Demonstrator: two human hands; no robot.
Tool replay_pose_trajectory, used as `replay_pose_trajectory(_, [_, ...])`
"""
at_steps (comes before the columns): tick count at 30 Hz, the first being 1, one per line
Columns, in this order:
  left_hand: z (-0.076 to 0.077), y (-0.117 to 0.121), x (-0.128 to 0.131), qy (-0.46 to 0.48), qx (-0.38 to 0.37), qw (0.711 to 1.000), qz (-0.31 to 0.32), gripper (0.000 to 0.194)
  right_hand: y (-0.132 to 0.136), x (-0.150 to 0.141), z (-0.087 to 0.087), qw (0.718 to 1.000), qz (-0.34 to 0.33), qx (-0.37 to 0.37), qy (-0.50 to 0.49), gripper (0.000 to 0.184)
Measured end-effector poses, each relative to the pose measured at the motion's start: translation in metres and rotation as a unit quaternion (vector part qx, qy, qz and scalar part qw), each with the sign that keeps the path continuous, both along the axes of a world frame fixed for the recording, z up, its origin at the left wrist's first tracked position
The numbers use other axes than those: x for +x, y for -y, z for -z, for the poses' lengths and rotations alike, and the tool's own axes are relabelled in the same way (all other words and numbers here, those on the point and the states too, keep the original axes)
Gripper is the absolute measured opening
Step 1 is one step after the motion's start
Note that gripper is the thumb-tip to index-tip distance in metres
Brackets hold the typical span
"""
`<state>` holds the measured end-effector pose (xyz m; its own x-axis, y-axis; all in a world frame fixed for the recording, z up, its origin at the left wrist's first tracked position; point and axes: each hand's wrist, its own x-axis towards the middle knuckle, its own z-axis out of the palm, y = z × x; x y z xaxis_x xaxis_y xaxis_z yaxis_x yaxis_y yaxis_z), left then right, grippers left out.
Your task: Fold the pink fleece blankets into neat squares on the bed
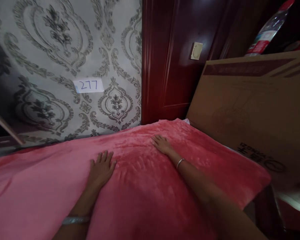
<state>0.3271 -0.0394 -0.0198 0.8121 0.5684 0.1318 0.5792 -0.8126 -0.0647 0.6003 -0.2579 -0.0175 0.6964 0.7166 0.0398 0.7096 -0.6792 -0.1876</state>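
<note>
A plush pink-red blanket [150, 186] covers a long flat surface in front of me, its pile streaked with lighter and darker marks. My left hand [101, 168] rests palm down on it, fingers spread, left of the middle. Farther out, my right hand [162, 144] also lies flat on the cloth, close to the far edge. Neither hand holds anything. A bracelet [75, 220] circles the left wrist, and a thin bangle [180, 163] the right one.
Behind the blanket stands a patterned wall [117, 66] with a paper label [88, 85] reading 277. Beside it is a dark red wooden panel [156, 66] with a switch [196, 51]. A large cardboard box [252, 110] borders the right side; a plastic bottle [267, 33] appears above it.
</note>
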Motion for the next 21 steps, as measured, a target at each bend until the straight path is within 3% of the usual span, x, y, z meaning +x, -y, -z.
replay_pose_trajectory(6, [0.003,-0.001,0.001,-0.012,0.0,1.0,-0.011,0.059,0.042,0.072,0.002,0.992,0.126,-0.014,0.012,0.06])
replay_pose_trajectory(10, [0.007,-0.004,0.0,-0.008,0.008,1.0,-0.01,0.059,0.063,0.109,0.004,0.99,0.139,-0.025,-0.018,0.062])
replay_pose_trajectory(13, [0.01,-0.007,0.001,-0.004,0.016,1.0,-0.008,0.059,0.071,0.131,0.007,0.989,0.139,-0.029,-0.028,0.061])
replay_pose_trajectory(21, [0.015,-0.013,0.001,-0.008,0.019,1.0,-0.01,0.061,0.093,0.172,0.021,0.974,0.226,-0.012,-0.013,0.07])
